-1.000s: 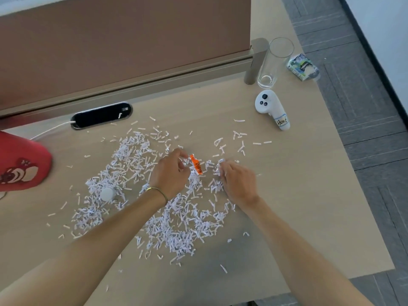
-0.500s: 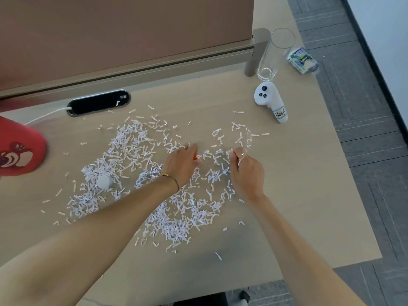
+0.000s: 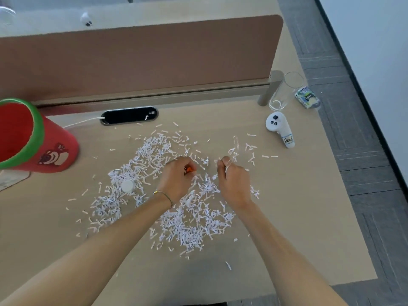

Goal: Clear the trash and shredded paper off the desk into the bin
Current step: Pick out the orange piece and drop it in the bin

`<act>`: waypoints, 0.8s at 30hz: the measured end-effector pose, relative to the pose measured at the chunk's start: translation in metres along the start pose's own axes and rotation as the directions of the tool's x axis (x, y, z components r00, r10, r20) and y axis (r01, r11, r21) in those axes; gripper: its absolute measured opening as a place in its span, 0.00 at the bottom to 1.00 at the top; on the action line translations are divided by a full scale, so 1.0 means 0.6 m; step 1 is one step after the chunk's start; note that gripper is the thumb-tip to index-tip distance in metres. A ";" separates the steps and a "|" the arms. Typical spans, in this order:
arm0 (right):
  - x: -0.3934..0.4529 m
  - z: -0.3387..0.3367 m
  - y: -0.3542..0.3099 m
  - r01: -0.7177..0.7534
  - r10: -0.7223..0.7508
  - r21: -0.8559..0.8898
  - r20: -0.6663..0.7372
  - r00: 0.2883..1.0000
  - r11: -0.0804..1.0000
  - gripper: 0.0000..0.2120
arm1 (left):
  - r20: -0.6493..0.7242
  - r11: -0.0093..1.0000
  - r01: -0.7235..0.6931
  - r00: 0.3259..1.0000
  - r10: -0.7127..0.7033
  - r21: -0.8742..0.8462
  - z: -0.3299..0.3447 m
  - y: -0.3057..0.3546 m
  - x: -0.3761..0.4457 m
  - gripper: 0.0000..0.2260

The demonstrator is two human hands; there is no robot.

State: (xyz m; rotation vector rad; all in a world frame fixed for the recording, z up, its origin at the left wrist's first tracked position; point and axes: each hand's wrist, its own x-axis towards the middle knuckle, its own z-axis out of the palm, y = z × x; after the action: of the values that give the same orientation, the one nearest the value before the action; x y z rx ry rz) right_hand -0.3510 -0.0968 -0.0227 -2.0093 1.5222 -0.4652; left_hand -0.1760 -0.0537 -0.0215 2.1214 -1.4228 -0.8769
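White shredded paper (image 3: pixel 154 155) lies scattered across the middle of the wooden desk (image 3: pixel 298 206). My left hand (image 3: pixel 176 177) rests in the pile with its fingers curled round a small orange wrapper (image 3: pixel 188 170). Just to its right, my right hand (image 3: pixel 234 182) is curled and pinches a clear plastic strip (image 3: pixel 233 151) that trails up from its fingers. A white bottle cap (image 3: pixel 127 186) sits among the shreds on the left. The red bin (image 3: pixel 33 138) with a green rim and a bear picture lies tilted at the desk's left edge, its mouth facing me.
A white hand controller (image 3: pixel 280 129) with a label, an empty glass (image 3: pixel 284 91) and a small printed packet (image 3: pixel 307 99) stand at the desk's far right corner. A black cable port (image 3: pixel 129 114) with a white cable sits below the brown divider panel (image 3: pixel 141 58). Grey carpet lies right of the desk.
The view has tilted up, showing more of the divider and the bin's mouth. My left hand has closed over the orange wrapper, and my right hand has lifted the clear strip from the shreds.
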 end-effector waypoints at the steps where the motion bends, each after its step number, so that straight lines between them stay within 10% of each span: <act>1: 0.004 0.000 -0.022 0.018 -0.018 0.005 0.004 1.000 1.000 0.11 | -0.019 1.000 -0.014 1.000 0.014 -0.005 -0.020 -0.004 -0.007 0.09; 16: 0.069 0.077 -0.406 0.408 -0.411 0.050 0.052 0.910 0.911 0.25 | -0.408 0.997 -0.077 0.910 0.073 0.007 -0.409 -0.149 -0.061 0.08; 24: 0.095 0.146 -0.581 0.421 -0.424 0.070 0.043 0.904 0.904 0.17 | -0.430 0.998 -0.006 0.902 0.031 0.060 -0.578 -0.285 -0.039 0.09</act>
State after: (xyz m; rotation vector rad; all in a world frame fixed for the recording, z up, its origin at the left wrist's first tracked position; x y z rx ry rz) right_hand -0.0195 -0.0647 0.1242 -2.2880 1.0170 -0.6076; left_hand 0.1751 0.0354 0.1156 2.1638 -1.2408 -0.3250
